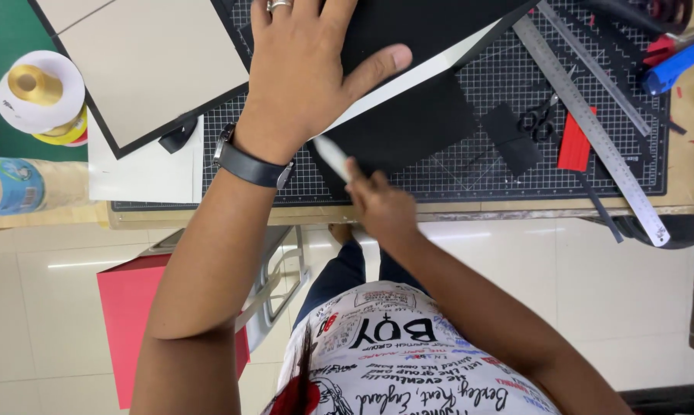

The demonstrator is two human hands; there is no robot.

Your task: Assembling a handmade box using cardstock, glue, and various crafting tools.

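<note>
Gridded cutting mat [454, 173]: left hand [304, 73] flat on black card [416, 23]; right hand [377, 204], at 5 o'clock, grips white tool [331, 157]. Slip risks nicking thumb.

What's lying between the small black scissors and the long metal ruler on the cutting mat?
In the head view, a red strip lies on the cutting mat between the scissors and the long metal ruler, its upper end against the ruler's edge.
</note>
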